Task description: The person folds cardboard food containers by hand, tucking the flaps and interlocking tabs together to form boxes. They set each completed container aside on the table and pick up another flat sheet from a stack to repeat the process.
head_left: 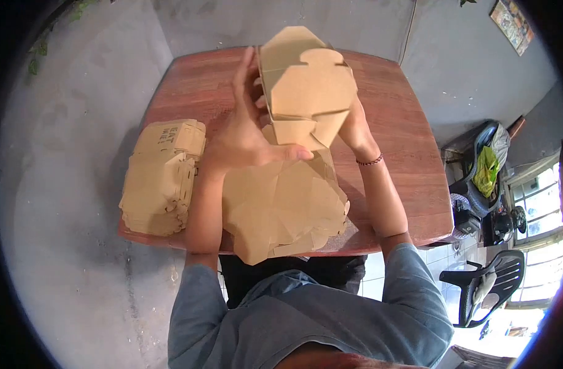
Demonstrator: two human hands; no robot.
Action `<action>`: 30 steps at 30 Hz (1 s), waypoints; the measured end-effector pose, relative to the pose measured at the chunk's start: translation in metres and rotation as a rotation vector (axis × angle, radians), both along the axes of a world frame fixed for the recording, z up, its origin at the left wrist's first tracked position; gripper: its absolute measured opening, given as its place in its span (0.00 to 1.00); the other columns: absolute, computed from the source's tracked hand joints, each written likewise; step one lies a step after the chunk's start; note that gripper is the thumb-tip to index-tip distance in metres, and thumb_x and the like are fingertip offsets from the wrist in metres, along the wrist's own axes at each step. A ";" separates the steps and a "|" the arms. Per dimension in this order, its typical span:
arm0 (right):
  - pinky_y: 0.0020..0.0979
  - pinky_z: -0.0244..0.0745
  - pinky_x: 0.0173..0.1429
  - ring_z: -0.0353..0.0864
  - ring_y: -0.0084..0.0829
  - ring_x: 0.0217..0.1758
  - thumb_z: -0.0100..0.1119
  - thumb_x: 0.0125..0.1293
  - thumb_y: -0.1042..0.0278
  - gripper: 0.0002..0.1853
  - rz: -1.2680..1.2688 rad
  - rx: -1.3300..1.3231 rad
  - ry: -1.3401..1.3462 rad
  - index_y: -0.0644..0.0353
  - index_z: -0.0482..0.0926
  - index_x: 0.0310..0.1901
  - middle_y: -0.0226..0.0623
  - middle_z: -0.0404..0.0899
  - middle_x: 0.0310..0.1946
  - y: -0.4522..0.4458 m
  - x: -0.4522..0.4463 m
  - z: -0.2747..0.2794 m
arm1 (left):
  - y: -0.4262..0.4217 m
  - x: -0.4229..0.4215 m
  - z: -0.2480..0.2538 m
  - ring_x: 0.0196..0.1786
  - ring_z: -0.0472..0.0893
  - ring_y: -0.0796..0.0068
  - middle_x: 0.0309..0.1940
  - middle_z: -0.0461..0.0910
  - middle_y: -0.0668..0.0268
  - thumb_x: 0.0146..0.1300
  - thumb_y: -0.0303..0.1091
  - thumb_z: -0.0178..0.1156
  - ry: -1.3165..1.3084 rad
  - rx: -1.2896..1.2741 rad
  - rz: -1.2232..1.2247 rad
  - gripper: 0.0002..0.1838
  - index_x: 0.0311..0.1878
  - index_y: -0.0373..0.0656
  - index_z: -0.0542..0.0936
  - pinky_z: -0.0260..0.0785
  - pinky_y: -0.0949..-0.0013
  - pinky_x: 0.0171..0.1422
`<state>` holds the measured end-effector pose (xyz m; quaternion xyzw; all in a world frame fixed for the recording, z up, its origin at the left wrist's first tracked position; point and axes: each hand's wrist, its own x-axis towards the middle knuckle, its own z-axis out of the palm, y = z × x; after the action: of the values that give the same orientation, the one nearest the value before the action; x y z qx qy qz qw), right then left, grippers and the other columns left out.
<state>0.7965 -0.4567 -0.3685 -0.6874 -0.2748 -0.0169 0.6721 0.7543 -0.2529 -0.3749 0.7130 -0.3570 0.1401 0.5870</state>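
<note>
While the left hand [246, 135] holds a half-folded carton [311, 92] above the counter [411, 154], thumb at its near edge, fingers spread alongside, the right hand [356, 130] keeps its fingers hidden, grip unclear. Folding seems in hand; tucking flaps next likely calls for steady bracing.

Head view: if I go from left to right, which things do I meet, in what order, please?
Stack of flattened cardboard → left hand → raised cardboard box → right hand → lower black chair.
</note>
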 end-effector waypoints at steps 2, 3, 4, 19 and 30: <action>0.40 0.66 0.70 0.72 0.38 0.67 0.34 0.74 0.27 0.47 0.103 0.069 0.081 0.67 0.59 0.74 0.48 0.71 0.66 -0.007 -0.001 -0.002 | 0.003 -0.001 0.002 0.80 0.51 0.49 0.78 0.41 0.46 0.42 0.41 0.85 0.022 -0.060 -0.011 0.82 0.77 0.45 0.20 0.56 0.49 0.80; 0.41 0.63 0.73 0.68 0.39 0.71 0.46 0.71 0.29 0.49 0.213 0.059 -0.072 0.66 0.54 0.76 0.47 0.67 0.69 -0.010 -0.002 -0.001 | 0.006 0.000 0.003 0.80 0.51 0.50 0.78 0.43 0.46 0.42 0.41 0.85 0.001 -0.045 0.011 0.82 0.77 0.46 0.19 0.57 0.49 0.79; 0.41 0.61 0.76 0.65 0.41 0.74 0.58 0.67 0.32 0.53 0.324 0.047 -0.226 0.66 0.49 0.78 0.47 0.64 0.73 -0.012 -0.004 0.002 | 0.008 0.000 0.004 0.80 0.52 0.50 0.78 0.44 0.46 0.43 0.40 0.85 -0.021 -0.031 0.035 0.82 0.76 0.46 0.18 0.59 0.49 0.79; 0.46 0.64 0.76 0.68 0.42 0.73 0.81 0.53 0.66 0.63 -0.168 -0.243 0.002 0.60 0.40 0.80 0.48 0.65 0.72 -0.121 0.037 -0.059 | -0.006 -0.103 0.035 0.71 0.71 0.45 0.64 0.75 0.51 0.55 0.64 0.71 0.079 -0.177 -0.236 0.45 0.66 0.39 0.74 0.58 0.43 0.75; 0.42 0.67 0.75 0.63 0.44 0.76 0.75 0.58 0.75 0.66 -0.437 -0.254 0.008 0.56 0.25 0.79 0.52 0.54 0.77 -0.145 0.059 -0.168 | -0.039 -0.137 0.016 0.53 0.82 0.43 0.53 0.80 0.42 0.65 0.61 0.63 -0.476 -0.546 -0.908 0.34 0.56 0.36 0.81 0.75 0.37 0.53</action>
<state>0.8554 -0.6020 -0.5365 -0.8095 -0.1171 -0.1245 0.5617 0.6176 -0.2921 -0.3589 0.2600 -0.7003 0.1176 0.6543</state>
